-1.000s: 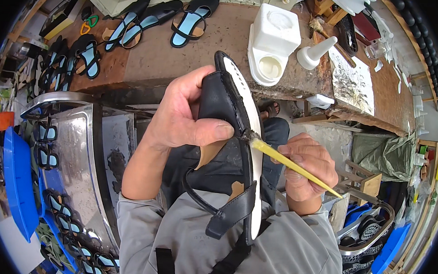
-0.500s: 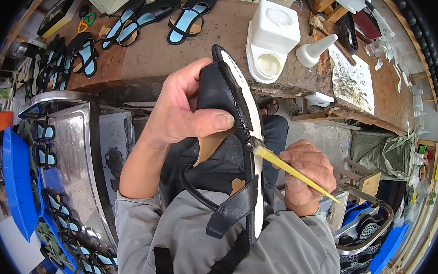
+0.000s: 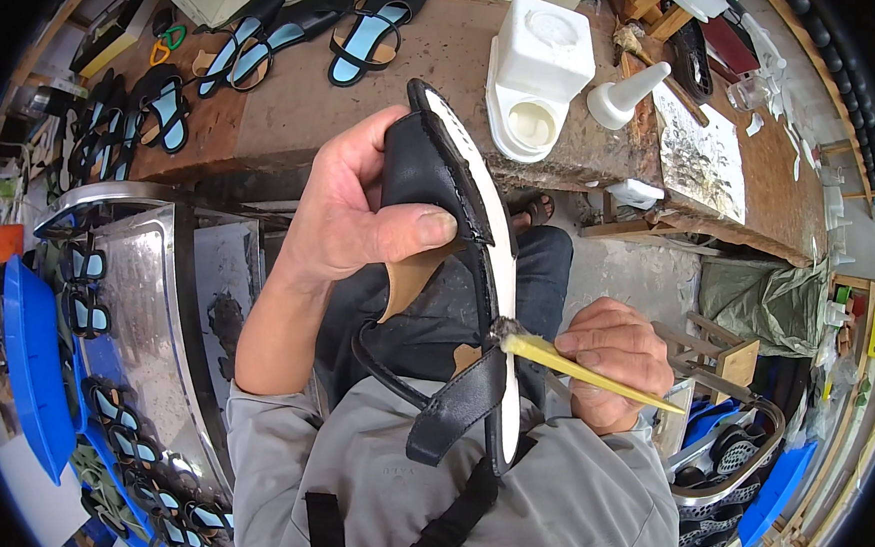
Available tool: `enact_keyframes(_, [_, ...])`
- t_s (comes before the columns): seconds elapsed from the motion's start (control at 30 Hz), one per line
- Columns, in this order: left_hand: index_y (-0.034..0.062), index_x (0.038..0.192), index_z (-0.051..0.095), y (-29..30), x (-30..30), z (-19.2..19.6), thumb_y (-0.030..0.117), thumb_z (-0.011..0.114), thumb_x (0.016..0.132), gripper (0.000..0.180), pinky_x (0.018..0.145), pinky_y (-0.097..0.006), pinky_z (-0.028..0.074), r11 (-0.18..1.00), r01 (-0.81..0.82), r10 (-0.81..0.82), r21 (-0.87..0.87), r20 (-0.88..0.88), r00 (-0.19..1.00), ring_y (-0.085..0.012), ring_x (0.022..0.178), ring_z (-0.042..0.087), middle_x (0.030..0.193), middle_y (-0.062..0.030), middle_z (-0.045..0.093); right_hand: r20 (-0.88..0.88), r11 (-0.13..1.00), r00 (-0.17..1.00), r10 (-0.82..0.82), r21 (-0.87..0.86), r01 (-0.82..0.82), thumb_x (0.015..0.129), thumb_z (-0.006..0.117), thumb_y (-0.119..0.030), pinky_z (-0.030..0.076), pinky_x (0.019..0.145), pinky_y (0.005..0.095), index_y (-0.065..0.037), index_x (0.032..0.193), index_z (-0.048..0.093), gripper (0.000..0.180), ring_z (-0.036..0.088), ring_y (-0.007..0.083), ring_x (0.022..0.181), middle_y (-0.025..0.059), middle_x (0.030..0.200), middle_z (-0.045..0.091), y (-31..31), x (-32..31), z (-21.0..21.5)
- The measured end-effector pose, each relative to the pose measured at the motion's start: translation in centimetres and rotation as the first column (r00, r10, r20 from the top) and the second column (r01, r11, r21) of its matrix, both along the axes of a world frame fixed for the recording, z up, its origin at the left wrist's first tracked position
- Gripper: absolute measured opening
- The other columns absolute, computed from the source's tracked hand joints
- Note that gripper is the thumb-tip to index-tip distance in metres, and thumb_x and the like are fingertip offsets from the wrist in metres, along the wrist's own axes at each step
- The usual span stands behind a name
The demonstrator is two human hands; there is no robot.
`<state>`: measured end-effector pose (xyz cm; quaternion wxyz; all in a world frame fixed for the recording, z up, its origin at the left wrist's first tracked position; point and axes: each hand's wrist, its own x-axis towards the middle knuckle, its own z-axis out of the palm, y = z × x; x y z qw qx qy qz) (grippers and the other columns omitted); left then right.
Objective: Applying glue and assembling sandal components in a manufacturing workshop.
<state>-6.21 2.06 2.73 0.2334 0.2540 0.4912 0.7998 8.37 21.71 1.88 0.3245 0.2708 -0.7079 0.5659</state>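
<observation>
My left hand [image 3: 362,199] grips a black sandal [image 3: 428,178] by its toe part, fingers behind the upper and thumb over its edge. The sandal is held on its side, toe up, with its pale underside edge facing right and a black strap hanging at the lower end. In my right hand [image 3: 614,365] is a yellow-handled brush [image 3: 592,373], pinched between thumb and fingers. Its dark bristle tip touches the sandal's edge near the middle, just above the strap.
On the brown workbench [image 3: 296,124] stand a white container with an open cup [image 3: 540,79] and a white cone-shaped nozzle [image 3: 629,97]. Several black sandals with blue insoles [image 3: 366,44] lie at its far left. A metal-topped surface [image 3: 149,316] is at left, beside a blue tray [image 3: 33,369].
The brush tip has slid down along the sandal's edge, toward the strap. My left hand and the sandal have shifted slightly left.
</observation>
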Motion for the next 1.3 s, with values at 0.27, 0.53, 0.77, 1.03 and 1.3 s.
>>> enact_keyframes(0.27, [-0.0021, 0.101, 0.052, -0.1, 0.4, 0.2, 0.004, 0.074, 0.065, 0.042, 0.072, -0.021, 0.045, 0.995, 0.096, -0.095, 0.007, -0.038, 0.995, -0.0078, 0.078, 0.056, 0.088, -0.0032, 0.061, 0.17, 0.985, 0.984, 0.06, -0.172, -0.03, 0.069, 0.07, -0.004, 0.048, 0.052, 0.0323, 0.004, 0.079, 0.063, 0.015, 0.062, 0.0215, 0.058, 0.0147, 0.07, 0.065, 0.8, -1.2, 1.5])
enact_keyframes(0.53, [-0.0038, 0.103, 0.051, -0.5, 0.8, 1.1, 0.004, 0.073, 0.066, 0.044, 0.075, -0.025, 0.048, 0.992, 0.123, -0.122, 0.003, -0.065, 0.99, -0.0117, 0.082, 0.06, 0.09, -0.0073, 0.062, -0.045, 0.999, 0.998, -0.034, -0.003, 0.034, 0.069, 0.07, -0.002, 0.046, 0.047, 0.0304, 0.006, 0.079, 0.062, 0.016, 0.061, 0.022, 0.054, 0.0146, 0.071, 0.064, 0.8, -3.0, 2.4])
enact_keyframes(0.77, [-0.0042, 0.102, 0.051, -0.4, 0.7, 1.1, 0.006, 0.073, 0.066, 0.044, 0.073, -0.023, 0.047, 0.988, 0.149, -0.148, 0.028, -0.03, 0.988, -0.0103, 0.081, 0.059, 0.09, -0.0072, 0.062, -0.088, 1.0, 0.996, -0.015, -0.024, 0.013, 0.068, 0.071, -0.002, 0.047, 0.047, 0.0298, 0.006, 0.081, 0.062, 0.017, 0.062, 0.0234, 0.055, 0.0152, 0.071, 0.064, 0.8, -3.4, 3.0])
enact_keyframes(1.03, [-0.0061, 0.108, 0.049, -0.7, 0.6, 0.6, 0.008, 0.076, 0.061, 0.056, 0.077, -0.023, 0.046, 0.994, 0.078, -0.077, 0.07, -0.018, 0.997, -0.0117, 0.085, 0.059, 0.095, -0.0077, 0.061, -0.003, 0.99, 0.991, 0.136, -0.038, -0.136, 0.072, 0.069, -0.01, 0.042, 0.043, 0.0286, 0.001, 0.076, 0.061, 0.014, 0.059, 0.021, 0.049, 0.0114, 0.062, 0.061, 0.7, -2.1, 2.1])
enact_keyframes(1.3, [-0.0097, 0.117, 0.046, -0.7, 0.2, -1.0, 0.015, 0.079, 0.058, 0.072, 0.084, -0.03, 0.046, 0.958, 0.141, -0.104, 0.248, -0.156, 0.982, -0.0191, 0.095, 0.06, 0.105, -0.015, 0.06, 0.378, 0.892, 0.901, 0.212, -0.451, -0.021, 0.079, 0.064, -0.007, 0.044, 0.044, 0.0202, 0.005, 0.092, 0.06, 0.018, 0.056, 0.0105, 0.054, 0.0106, 0.074, 0.062, 0.7, -7.5, 3.9])
